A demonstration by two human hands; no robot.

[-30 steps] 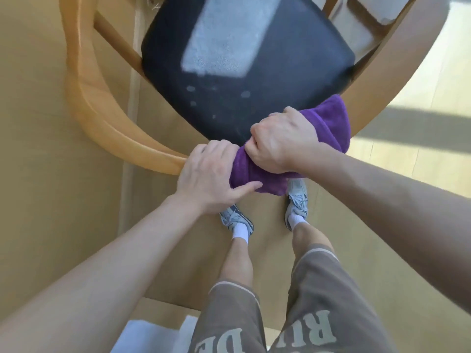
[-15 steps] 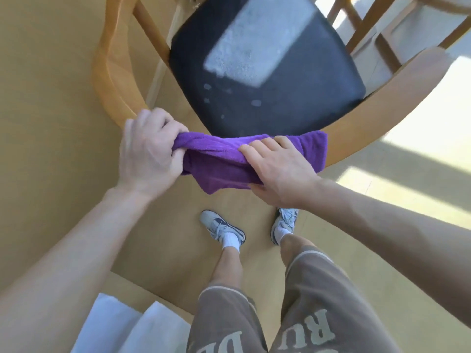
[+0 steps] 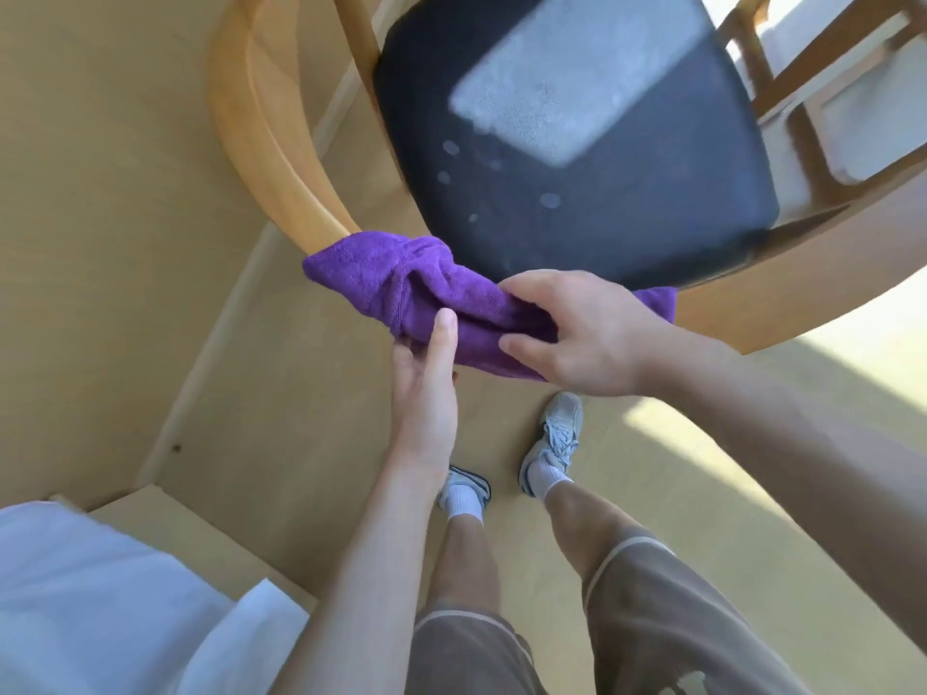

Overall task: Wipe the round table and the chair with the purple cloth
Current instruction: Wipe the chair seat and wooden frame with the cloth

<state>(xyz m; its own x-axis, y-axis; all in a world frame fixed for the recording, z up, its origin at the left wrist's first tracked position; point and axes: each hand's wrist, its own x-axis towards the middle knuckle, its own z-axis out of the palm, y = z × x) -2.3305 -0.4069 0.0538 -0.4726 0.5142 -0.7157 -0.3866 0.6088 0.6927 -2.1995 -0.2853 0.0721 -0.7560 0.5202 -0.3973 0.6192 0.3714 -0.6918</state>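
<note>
cloth: 1 purple cloth (image 3: pixel 431 288), draped over chair's curved wooden backrest (image 3: pixel 261 143)
hands: 2; right hand (image 3: pixel 587 333) grip clenched on cloth, left hand (image 3: pixel 426 388) thumb pinching its lower edge
chair: 1, black seat (image 3: pixel 602 203)
floor: tan (image 3: pixel 100 243), sunlit patch at right

Bright daylight from the far right, laying sunlit patches on the floor (image 3: pixel 853 393) at right. A pale rectangle of glare on the dark seat (image 3: pixel 577 158). Soft shadow across the floor beneath the chair rail (image 3: pixel 782 298). Slight motion blur throughout, strongest at far right. Wide-angle bending toward the edges. Overexposed and unsharp white fabric (image 3: pixel 100 594) at near left.
</note>
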